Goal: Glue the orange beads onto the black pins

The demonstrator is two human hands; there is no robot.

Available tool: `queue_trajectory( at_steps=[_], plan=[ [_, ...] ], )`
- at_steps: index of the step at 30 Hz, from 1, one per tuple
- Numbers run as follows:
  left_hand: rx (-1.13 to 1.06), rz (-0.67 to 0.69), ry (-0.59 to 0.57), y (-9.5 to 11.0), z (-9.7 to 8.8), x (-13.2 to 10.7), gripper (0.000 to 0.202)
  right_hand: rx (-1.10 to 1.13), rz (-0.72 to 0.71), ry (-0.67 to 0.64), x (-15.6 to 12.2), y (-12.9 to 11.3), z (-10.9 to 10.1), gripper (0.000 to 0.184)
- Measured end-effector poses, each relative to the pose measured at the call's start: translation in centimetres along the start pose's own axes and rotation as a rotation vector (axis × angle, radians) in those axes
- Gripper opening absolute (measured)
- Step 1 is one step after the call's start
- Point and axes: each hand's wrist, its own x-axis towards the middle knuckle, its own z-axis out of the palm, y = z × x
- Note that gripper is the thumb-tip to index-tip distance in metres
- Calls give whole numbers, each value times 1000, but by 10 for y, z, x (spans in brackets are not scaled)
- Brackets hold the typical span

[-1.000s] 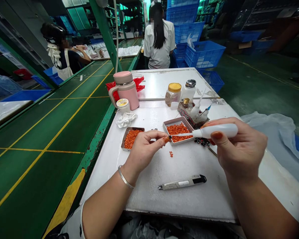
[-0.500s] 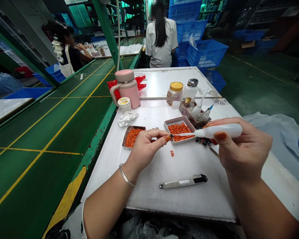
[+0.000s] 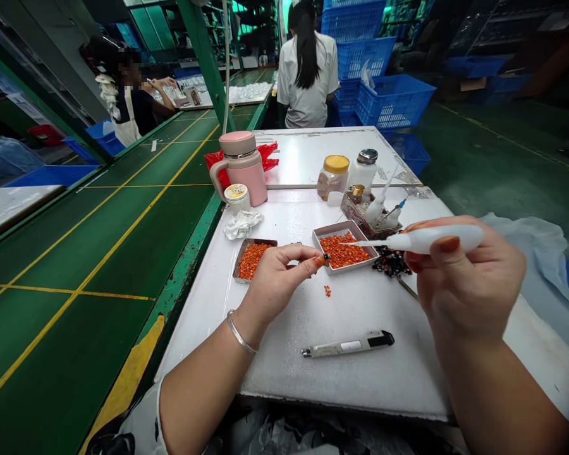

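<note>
The left hand point(image 3: 277, 284) was closed in a pinch on a tiny dark piece point(image 3: 326, 257) at its fingertips, just above the foam-topped surface point(image 3: 360, 385), while the right hand point(image 3: 469, 284) gripped a white needle-tipped squeeze bottle point(image 3: 436, 239) over a metal tray point(image 3: 337, 226). That tray and a second metal tray point(image 3: 238, 268) were still heaped with orange granules point(image 3: 344, 251), and a dark pile point(image 3: 391, 262) lay just beside the first.

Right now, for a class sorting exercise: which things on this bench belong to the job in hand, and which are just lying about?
Job in hand:
left hand, pinching a small dark piece
right hand, holding a needle-tipped white squeeze bottle
tray of orange beads

Lying about:
pink insulated mug
crumpled white cloth
yellow-lidded jar
</note>
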Motion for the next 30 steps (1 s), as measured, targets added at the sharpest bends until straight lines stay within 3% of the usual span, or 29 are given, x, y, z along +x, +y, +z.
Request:
queue_trajectory(
  at_steps=[5, 9, 14, 16, 19, 25, 30],
  plan=[
    [-210, -91, 44, 0, -5, 2, 13, 280, 205, 82, 7, 7, 6, 15],
    [-487, -93, 182, 9, -24, 7, 10, 231, 321, -81, 0, 9, 14, 40],
    [-726, -25, 327, 21, -53, 13, 9, -254, 125, -572, -22, 4, 40, 10],
    [-734, -5, 378, 24, -60, 13, 14, -331, 45, -767, -32, 4, 53, 8],
    [-709, 36, 425, 25, -65, 13, 13, -446, -3, -951, -43, 10, 71, 11],
    [-671, 82, 485, 29, -71, 10, 13, -708, -50, -1056, -52, 18, 102, 18],
    [-685, 72, 486, 30, -73, 8, 12, -857, -126, -1065, -58, 19, 111, 18]
  ],
)
